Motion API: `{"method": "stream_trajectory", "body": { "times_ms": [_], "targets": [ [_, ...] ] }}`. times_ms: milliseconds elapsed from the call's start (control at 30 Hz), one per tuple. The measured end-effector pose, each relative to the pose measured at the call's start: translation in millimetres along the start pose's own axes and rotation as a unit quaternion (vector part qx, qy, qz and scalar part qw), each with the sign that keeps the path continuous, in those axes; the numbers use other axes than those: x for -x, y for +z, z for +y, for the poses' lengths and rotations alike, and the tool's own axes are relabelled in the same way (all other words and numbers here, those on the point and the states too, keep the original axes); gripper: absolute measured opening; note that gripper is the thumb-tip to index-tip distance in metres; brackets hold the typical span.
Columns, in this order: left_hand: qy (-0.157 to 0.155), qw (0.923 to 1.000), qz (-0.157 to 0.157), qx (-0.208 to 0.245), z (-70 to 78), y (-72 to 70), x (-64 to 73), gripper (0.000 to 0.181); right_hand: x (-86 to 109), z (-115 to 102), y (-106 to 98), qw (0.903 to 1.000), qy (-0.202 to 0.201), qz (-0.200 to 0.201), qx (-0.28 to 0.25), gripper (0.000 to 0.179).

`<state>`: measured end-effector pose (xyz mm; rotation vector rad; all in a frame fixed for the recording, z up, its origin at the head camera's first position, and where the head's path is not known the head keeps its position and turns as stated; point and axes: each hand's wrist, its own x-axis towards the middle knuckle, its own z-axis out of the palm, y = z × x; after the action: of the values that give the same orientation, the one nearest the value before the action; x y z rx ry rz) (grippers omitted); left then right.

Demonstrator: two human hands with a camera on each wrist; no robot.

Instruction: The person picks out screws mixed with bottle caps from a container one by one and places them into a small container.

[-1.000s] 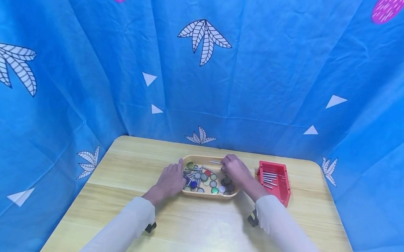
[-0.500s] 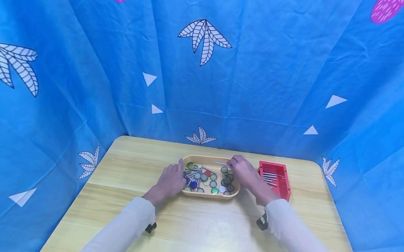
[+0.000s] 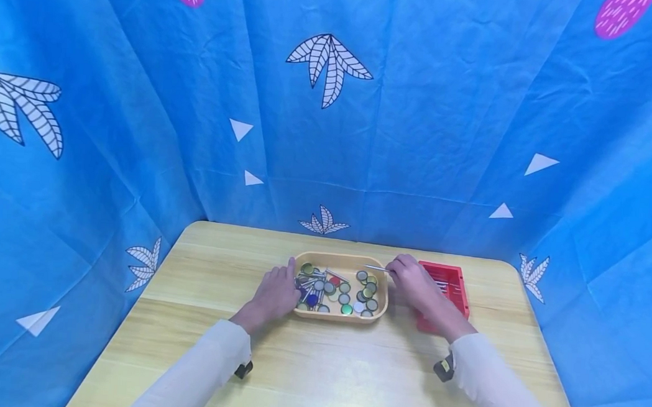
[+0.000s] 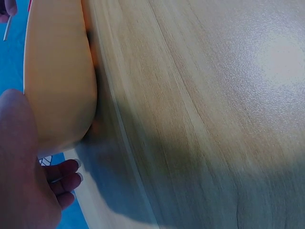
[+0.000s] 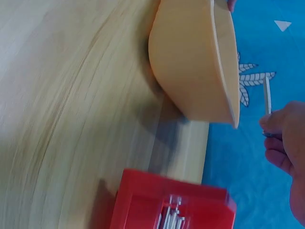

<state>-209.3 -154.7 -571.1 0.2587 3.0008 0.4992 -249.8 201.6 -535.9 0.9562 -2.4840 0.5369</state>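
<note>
My left hand (image 3: 275, 294) holds the left end of a pale orange tray (image 3: 337, 317), its thumb at the rim. Inside the tray lie several bottle caps (image 3: 347, 309), among them green, blue, red and white ones, mixed with metal nails (image 3: 336, 274) towards the left. Thumb and fingers of my right hand (image 3: 415, 285) pinch a single nail (image 3: 377, 268), raised over the tray's right end with its shaft pointing left. The right wrist view shows this nail (image 5: 267, 95) sticking out past the fingertips, beyond the tray wall (image 5: 190, 62).
To the right of the tray stands a red bin (image 3: 459, 299), partly covered by my right forearm; several nails (image 5: 172, 217) lie in it. Both rest on a wooden table (image 3: 327, 371). A blue patterned curtain (image 3: 432, 110) hangs behind and at both sides.
My right hand has moved right with the nail, from above the tray's inside to its right end, nearer the red bin. My left hand has stayed on the tray.
</note>
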Motion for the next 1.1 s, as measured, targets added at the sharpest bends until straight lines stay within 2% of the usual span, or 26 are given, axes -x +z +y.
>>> {"method": "stream_trajectory", "body": {
  "times_ms": [200, 467, 800, 1100],
  "targets": [
    [0.002, 1.0, 0.0, -0.003, -0.9, 0.3, 0.5, 0.086, 9.9, 12, -10, 0.9999, 0.009, 0.002, -0.007, 0.009],
    [0.0, 1.0, -0.003, 0.008, 0.3, -0.5, 0.8, 0.087, 27.5, 25, -24, 0.9989, 0.045, -0.012, -0.01, 0.012],
    [0.0, 1.0, -0.002, -0.005, -0.2, -0.9, 0.7, 0.086, 55.4, 43, -39, 0.9963, 0.081, -0.019, 0.021, 0.018],
    [-0.005, 0.9999, -0.004, -0.009, 2.5, -1.9, 1.8, 0.085, 78.4, 59, -48, 0.9945, 0.092, -0.014, 0.05, 0.019]
  ]
}}
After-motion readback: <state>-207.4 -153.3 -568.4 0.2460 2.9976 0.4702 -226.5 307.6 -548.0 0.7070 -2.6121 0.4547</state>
